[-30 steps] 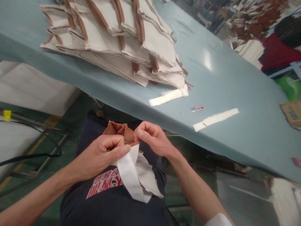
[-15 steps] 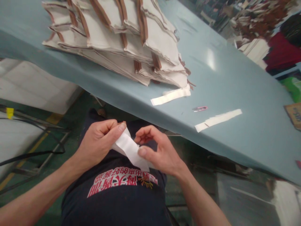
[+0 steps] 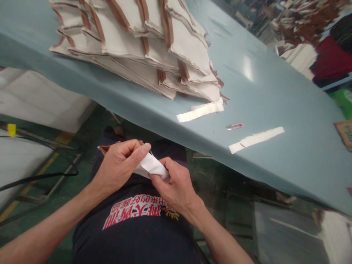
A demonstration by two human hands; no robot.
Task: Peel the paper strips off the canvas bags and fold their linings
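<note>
In front of the dark apron, my left hand [image 3: 121, 161] is closed around a white cloth piece [image 3: 151, 165]. A brown edge [image 3: 103, 149] sticks out behind that hand, and a bit of brown shows above its fingers. My right hand [image 3: 173, 179] pinches the other end of the white cloth between thumb and fingers, close to the left hand. Much of the cloth is hidden inside both hands. On the blue-green table beyond lie pink thread snips [image 3: 235, 126], between two white fabric strips, one nearer the pile [image 3: 202, 111] and one to the right [image 3: 257, 139].
Stacked cream fabric pieces with brown trim [image 3: 132, 47] cover the far left of the table [image 3: 261, 95]. A metal frame [image 3: 52, 176] stands at lower left. More fabric heaps [image 3: 299, 60] lie at upper right, and a cardboard box [image 3: 343, 134] sits at the right edge.
My right hand has moved left and closed on the white cloth, whose hanging end is now folded up into the grip. My left hand has turned slightly, exposing a brown edge behind it.
</note>
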